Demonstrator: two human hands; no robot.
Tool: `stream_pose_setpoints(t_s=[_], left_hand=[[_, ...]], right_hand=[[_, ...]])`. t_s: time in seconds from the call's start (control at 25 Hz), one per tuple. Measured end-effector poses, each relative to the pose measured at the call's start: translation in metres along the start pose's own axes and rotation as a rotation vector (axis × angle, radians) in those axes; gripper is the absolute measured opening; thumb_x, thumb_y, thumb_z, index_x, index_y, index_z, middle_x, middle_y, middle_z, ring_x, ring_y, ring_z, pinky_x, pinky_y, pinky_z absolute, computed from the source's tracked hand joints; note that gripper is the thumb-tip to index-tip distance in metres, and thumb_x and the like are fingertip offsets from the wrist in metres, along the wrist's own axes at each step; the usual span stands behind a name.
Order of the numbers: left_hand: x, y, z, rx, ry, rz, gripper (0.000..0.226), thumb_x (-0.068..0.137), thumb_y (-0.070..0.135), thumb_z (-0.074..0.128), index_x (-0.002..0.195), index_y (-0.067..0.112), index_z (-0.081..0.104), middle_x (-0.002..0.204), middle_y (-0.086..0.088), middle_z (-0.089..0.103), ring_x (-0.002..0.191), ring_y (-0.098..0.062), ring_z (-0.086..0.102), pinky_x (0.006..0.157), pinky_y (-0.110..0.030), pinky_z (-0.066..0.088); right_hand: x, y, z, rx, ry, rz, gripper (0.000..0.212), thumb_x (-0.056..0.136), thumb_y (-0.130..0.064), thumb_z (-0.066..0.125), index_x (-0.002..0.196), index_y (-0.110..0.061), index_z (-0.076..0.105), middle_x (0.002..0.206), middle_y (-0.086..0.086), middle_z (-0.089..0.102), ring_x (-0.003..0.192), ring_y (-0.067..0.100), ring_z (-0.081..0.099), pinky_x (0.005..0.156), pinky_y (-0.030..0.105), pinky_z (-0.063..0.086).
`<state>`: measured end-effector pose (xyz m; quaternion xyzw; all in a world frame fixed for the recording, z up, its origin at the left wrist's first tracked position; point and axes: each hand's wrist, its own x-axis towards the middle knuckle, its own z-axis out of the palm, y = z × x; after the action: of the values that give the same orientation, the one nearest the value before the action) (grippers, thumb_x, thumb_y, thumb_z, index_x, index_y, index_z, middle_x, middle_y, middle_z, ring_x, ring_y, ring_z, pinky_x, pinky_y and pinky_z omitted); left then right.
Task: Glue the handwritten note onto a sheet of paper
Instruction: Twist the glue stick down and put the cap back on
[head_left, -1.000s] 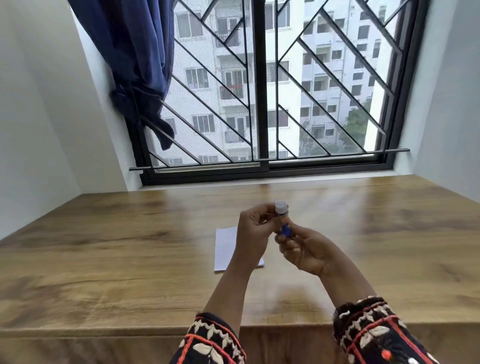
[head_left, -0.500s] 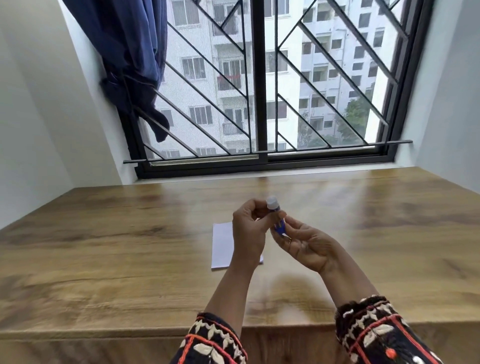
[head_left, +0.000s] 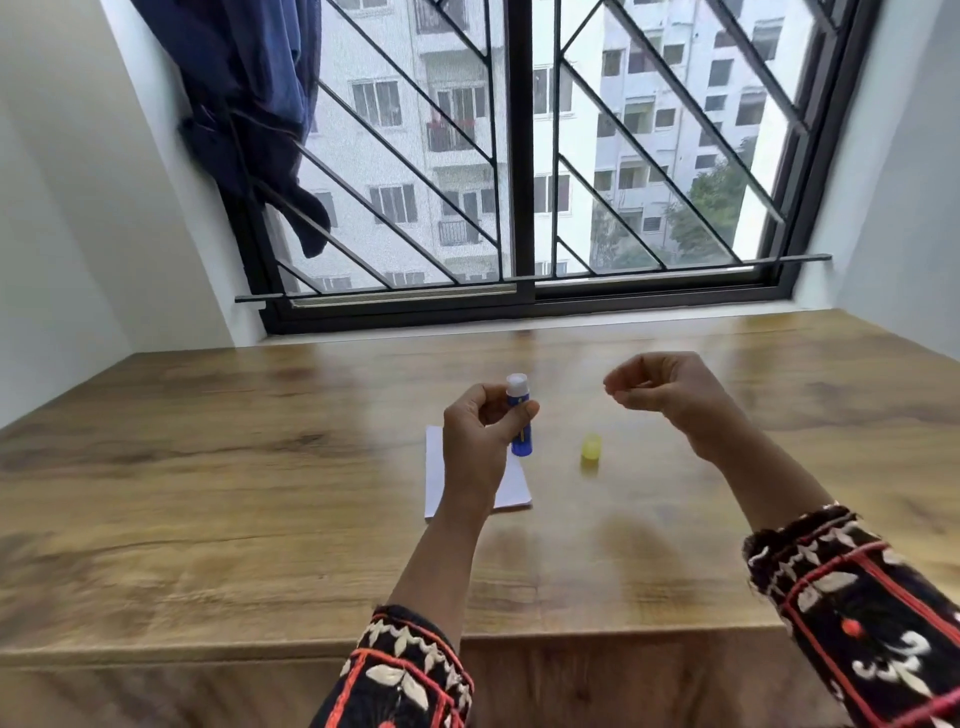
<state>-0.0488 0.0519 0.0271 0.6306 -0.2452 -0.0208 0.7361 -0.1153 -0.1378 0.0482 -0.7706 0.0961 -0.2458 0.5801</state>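
My left hand grips a blue glue stick upright above the table, its white glue tip bare at the top. A white sheet of paper lies flat on the wooden table under that hand, which partly hides it. No handwriting shows on the sheet. The stick's yellow cap stands on the table to the right of the paper. My right hand hovers above the table further right, with its fingers loosely curled and nothing in them.
A barred window runs along the table's far edge, with a dark blue curtain bunched at its left. White walls close in both sides. The table's front edge lies near my sleeves.
My right hand left the glue stick and swung out to the right. The yellow cap now stands on the table. My left hand still holds the stick, and the view has tilted down.
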Motion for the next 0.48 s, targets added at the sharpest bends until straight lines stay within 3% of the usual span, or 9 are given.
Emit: stream_pose_setpoints(t_s=[0.16,0.28,0.48], left_hand=[[0.001,-0.003,0.001,0.024,-0.021,-0.008,0.01,0.081,0.002,0.064,0.083,0.012,0.063,0.074,-0.009,0.054,0.075,-0.023,0.048,0.077,-0.042,0.046],[0.002,-0.003,0.003,0.039,-0.03,-0.014,0.017,0.082,0.002,0.063,0.078,0.018,0.062,0.077,-0.012,0.052,0.074,-0.023,0.046,0.075,-0.038,0.043],[-0.005,-0.007,0.005,0.06,-0.029,-0.038,0.021,0.083,0.001,0.061,0.076,0.021,0.062,0.077,-0.013,0.052,0.074,-0.023,0.046,0.074,-0.038,0.043]], right_hand=[[0.011,0.011,0.002,-0.244,-0.089,0.049,0.031,0.066,0.022,0.059,0.094,0.01,0.064,0.075,0.006,0.062,0.069,0.011,0.057,0.061,0.013,0.049],[0.015,0.024,0.009,-0.374,-0.179,0.125,0.04,0.064,0.023,0.06,0.101,0.008,0.063,0.089,0.012,0.061,0.081,0.02,0.052,0.066,0.022,0.046],[0.014,0.038,0.026,-0.468,-0.202,0.188,0.044,0.064,0.017,0.066,0.106,0.006,0.063,0.094,0.013,0.06,0.087,0.022,0.054,0.078,0.031,0.047]])
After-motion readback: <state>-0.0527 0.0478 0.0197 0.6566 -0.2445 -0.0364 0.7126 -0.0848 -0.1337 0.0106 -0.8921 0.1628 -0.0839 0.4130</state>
